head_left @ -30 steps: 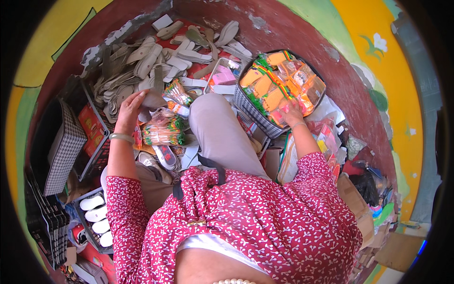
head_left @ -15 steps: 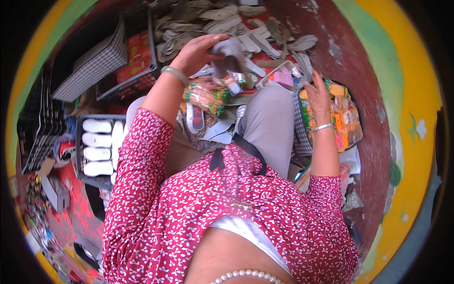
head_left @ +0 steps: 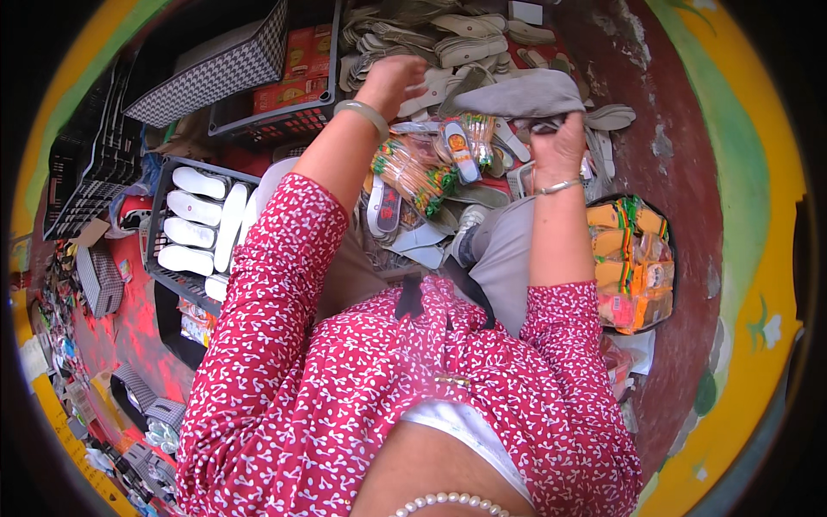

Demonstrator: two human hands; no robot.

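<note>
My right hand (head_left: 560, 146) is closed on the near right end of a long grey cloth piece (head_left: 530, 93), shaped like a shoe upper. The piece lies level above the pile and its dark inside shows by my fingers. My left hand (head_left: 396, 84) is off to the left of it, fingers apart and slightly blurred, with nothing seen in them. Below the hands are a clear-wrapped bundle of orange and green items (head_left: 413, 172) and a white insole with an orange patch (head_left: 461, 151). A dark-edged insole (head_left: 383, 207) lies near my knee.
Many grey and white insoles (head_left: 469, 39) are heaped at the far side. A black crate of white insoles (head_left: 194, 233) stands left, behind it a houndstooth box (head_left: 215, 73) and a crate with red packets (head_left: 306, 56). Right of my knee is a basket of orange packs (head_left: 629, 267).
The grey cloth piece has passed from my left hand to my right. My right hand has moved from beside the orange packs up and left over the pile. The view has shifted.
</note>
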